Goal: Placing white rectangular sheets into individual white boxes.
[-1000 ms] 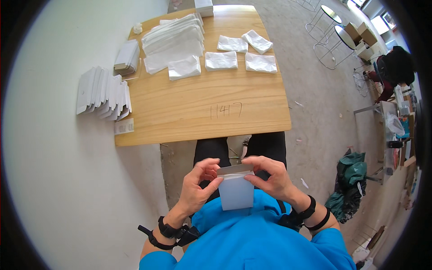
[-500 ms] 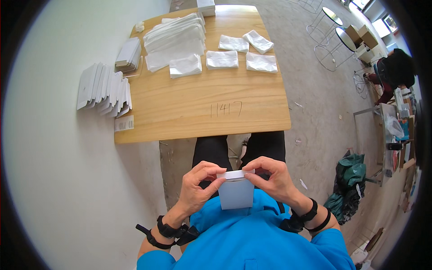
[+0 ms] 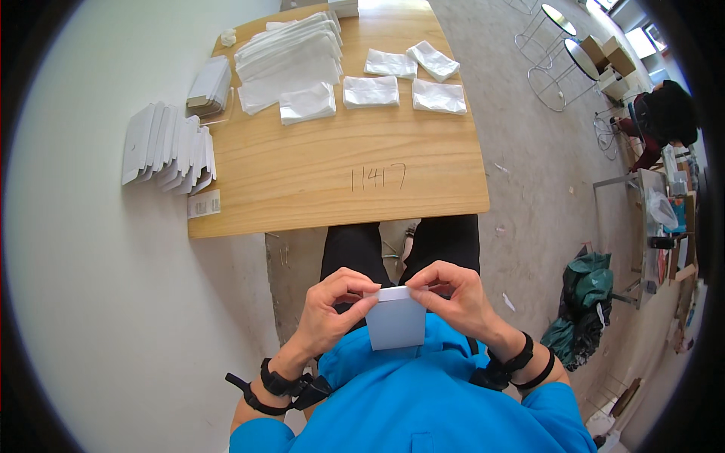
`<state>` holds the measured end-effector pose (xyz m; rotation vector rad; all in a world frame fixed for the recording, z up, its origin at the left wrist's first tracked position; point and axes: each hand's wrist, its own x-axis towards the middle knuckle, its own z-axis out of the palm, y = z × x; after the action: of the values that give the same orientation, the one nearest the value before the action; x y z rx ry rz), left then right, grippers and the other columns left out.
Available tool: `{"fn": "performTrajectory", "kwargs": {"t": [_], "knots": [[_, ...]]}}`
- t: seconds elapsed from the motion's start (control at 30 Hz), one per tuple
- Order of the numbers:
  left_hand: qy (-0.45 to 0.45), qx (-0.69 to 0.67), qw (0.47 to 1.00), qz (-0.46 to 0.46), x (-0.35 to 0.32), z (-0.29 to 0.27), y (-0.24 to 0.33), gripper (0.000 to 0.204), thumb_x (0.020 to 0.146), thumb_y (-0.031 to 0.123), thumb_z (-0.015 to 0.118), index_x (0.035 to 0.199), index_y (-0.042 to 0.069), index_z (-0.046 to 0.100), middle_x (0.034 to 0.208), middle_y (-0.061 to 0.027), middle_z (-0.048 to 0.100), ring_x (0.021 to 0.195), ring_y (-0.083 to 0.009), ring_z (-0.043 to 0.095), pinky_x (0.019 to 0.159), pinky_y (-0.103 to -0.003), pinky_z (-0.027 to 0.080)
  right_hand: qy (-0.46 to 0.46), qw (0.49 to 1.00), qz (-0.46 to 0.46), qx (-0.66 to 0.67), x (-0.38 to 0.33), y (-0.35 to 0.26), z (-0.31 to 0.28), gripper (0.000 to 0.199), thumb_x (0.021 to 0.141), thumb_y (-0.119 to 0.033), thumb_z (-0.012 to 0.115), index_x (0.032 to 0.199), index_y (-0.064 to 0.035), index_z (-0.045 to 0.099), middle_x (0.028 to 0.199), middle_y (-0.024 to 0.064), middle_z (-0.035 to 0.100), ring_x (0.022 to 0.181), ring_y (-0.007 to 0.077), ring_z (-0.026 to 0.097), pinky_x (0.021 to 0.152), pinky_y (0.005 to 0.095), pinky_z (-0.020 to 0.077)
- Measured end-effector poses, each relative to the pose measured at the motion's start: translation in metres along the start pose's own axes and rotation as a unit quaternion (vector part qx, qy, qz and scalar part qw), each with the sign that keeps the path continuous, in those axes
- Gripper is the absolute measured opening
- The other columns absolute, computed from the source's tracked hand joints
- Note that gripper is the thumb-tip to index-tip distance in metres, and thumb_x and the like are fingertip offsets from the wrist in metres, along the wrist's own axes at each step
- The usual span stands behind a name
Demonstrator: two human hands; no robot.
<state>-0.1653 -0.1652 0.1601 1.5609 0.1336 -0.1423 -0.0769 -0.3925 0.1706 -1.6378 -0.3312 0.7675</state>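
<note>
Box (image 3: 396,321), a small white one, sits upright against the blue shirt (image 3: 423,392), well short of the table (image 3: 340,181). Left hand (image 3: 328,309) pinches its top-left corner; right hand (image 3: 453,298) pinches the top flap from the other side, both closed on it. Judged risk: uneven pressure at the flap could crease the card or let it slip into the lap.

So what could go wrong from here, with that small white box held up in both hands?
The small white box is pinched only at its top edge by the left hand and right hand, above the lap and off the table; it could slip to the floor. Pressing at the flap might crease it. The fanned flat boxes overhang the table's left edge and could slide off.
</note>
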Motion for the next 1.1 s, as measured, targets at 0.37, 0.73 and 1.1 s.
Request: {"fn": "performTrajectory", "kwargs": {"t": [0.37,0.73,1.1], "knots": [[0.01,-0.032,0.999,-0.039,0.001,0.001,-0.003,0.011,0.093,0.008,0.066,0.101,0.003,0.071,0.103,-0.0061,0.064,0.095,-0.0148,0.065,0.086,-0.03,0.055,-0.035,0.997,0.072,-0.001,0.01,-0.007,-0.004,0.01,0.091,-0.008,0.067,0.096,-0.0005,0.07,0.089,0.0097,0.07,0.083,0.0147,0.067,0.077,0.029,0.0565],[0.002,-0.027,0.999,-0.022,-0.004,0.0,-0.006,0.011,0.091,0.006,0.069,0.102,0.004,0.072,0.106,-0.008,0.064,0.097,-0.0153,0.065,0.086,-0.03,0.057,-0.021,0.999,-0.032,0.035,0.002,0.013,-0.001,0.011,0.09,-0.005,0.07,0.1,-0.0017,0.072,0.099,0.0094,0.07,0.089,0.0169,0.068,0.078,0.0291,0.0579],[-0.007,0.065,0.996,0.059,-0.007,-0.001,-0.012,0.02,0.082,0.0,0.076,0.101,0.007,0.074,0.106,-0.0077,0.066,0.095,-0.0177,0.065,0.084,-0.03,0.055,-0.026,0.989,-0.132,-0.065,-0.001,0.018,-0.004,0.014,0.087,-0.004,0.073,0.101,-0.0035,0.072,0.104,0.0113,0.07,0.091,0.0191,0.07,0.078,0.0289,0.0587]]}}
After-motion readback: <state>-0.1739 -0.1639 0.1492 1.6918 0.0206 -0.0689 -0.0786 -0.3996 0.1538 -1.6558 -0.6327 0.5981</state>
